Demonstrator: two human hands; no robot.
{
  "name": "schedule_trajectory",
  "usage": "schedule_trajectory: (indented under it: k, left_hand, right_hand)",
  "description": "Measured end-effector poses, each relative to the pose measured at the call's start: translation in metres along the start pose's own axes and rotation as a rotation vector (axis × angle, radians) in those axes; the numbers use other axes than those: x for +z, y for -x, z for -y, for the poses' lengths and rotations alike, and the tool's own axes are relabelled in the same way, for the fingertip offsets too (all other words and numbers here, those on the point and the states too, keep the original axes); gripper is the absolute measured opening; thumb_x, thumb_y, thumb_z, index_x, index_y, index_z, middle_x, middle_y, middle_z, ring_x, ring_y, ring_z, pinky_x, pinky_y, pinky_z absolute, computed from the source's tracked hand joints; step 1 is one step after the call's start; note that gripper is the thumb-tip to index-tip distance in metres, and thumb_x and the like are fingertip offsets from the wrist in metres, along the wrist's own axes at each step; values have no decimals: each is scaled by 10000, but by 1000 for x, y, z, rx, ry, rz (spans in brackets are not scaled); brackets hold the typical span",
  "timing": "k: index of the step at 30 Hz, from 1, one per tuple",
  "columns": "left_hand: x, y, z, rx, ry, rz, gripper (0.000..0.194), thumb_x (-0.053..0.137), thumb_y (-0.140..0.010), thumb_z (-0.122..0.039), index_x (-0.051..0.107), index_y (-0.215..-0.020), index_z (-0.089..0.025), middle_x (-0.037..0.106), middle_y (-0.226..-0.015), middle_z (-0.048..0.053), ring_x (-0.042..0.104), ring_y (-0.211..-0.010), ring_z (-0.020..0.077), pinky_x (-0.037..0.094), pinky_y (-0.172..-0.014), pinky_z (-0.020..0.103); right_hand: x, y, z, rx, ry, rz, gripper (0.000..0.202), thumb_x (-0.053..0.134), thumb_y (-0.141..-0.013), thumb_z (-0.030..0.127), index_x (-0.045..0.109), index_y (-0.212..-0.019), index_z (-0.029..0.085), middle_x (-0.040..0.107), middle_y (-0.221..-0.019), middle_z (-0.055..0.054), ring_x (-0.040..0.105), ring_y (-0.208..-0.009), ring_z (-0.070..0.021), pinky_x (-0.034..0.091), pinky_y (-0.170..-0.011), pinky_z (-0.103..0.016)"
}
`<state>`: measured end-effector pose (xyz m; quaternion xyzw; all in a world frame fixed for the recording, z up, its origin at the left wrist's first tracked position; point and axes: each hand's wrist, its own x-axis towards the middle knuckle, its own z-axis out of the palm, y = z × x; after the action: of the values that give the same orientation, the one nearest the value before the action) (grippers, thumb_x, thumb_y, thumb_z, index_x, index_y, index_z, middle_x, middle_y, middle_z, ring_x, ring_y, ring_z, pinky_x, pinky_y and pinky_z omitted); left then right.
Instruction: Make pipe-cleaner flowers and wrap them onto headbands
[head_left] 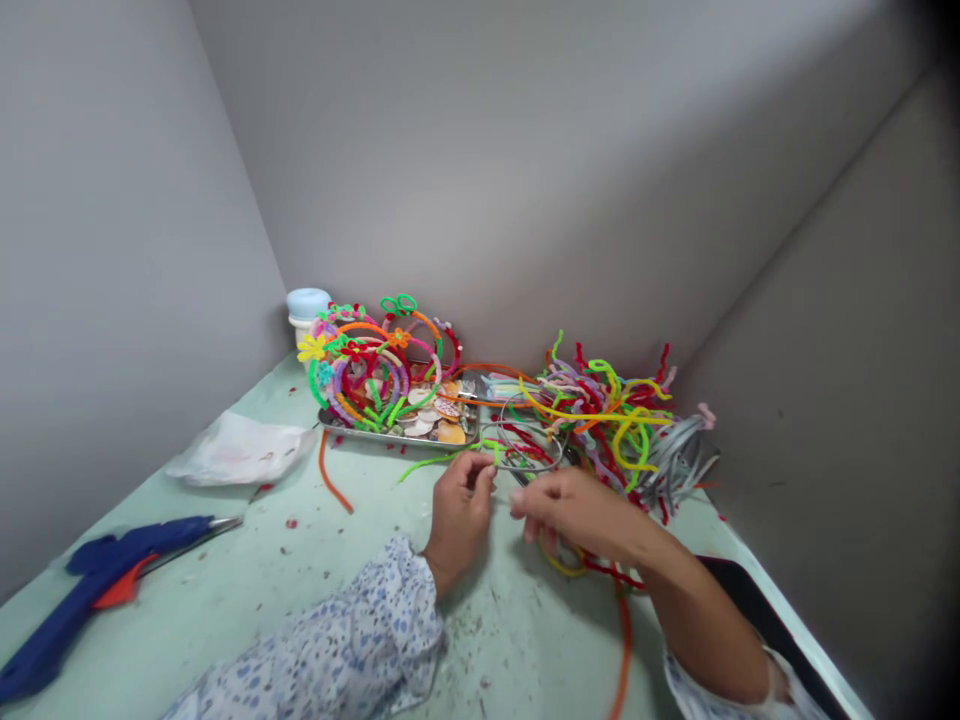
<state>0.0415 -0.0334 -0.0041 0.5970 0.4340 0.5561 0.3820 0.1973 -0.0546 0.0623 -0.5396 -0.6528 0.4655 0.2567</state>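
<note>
The left hand's (461,510) fingertips are pinching a lime-green pipe cleaner (431,463); the right hand's (574,507) fingers are curling just beside, their hold unclear.

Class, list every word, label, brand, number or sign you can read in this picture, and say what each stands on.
No text can be read.
Blue tool: no lettering visible.
Blue-lidded container: no legible label.
Crumpled plastic bag: blurred; any print is unreadable.
Flat pieces in the metal tray: too small to tell pattern from print.
</note>
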Motion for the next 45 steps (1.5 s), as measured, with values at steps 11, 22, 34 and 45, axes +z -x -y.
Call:
schedule_trajectory:
  k: [11, 22, 34, 45]
  left_hand:
    - [-1, 15, -17, 334, -206, 218, 149, 445, -865, -151, 592, -851, -177, 572, -780, 33, 524, -747, 142, 396, -697, 252]
    - [2, 11, -12, 134, -110, 124, 140, 465, -866, -215, 594, -824, -179, 592, -779, 30, 549, -747, 154, 413, -694, 261]
    - [4, 4, -2, -89, 155, 57, 163, 515, -840, -313, 577, -863, -164, 593, -730, -1, 547, -663, 117, 435, -628, 231]
    - [-1, -12, -1, -241, 364, 3, 230, 617, -750, -340, 567, -869, -149, 618, -709, -1, 552, -589, 96, 447, -588, 224]
  right_hand:
    - [5, -11, 3, -84, 69, -512, 321, 620, -746, 329, 662, -1049, 231, 653, -631, 12, 560, -590, -164, 384, -579, -278]
    - [16, -3, 19, -53, -642, -414, 430, 694, -665, 276, 606, -1076, 188, 583, -658, 28, 530, -607, -126, 408, -578, -242]
    - [36, -2, 12, -622, -22, -628, 255, 623, -767, 192, 660, -1005, 278, 610, -1122, -53, 555, -1026, -219, 444, -856, -357]
    - [48, -29, -40, -268, -491, -640, 273, 562, -825, 434, 638, -914, 187, 613, -693, 0, 519, -571, -123, 393, -537, -243]
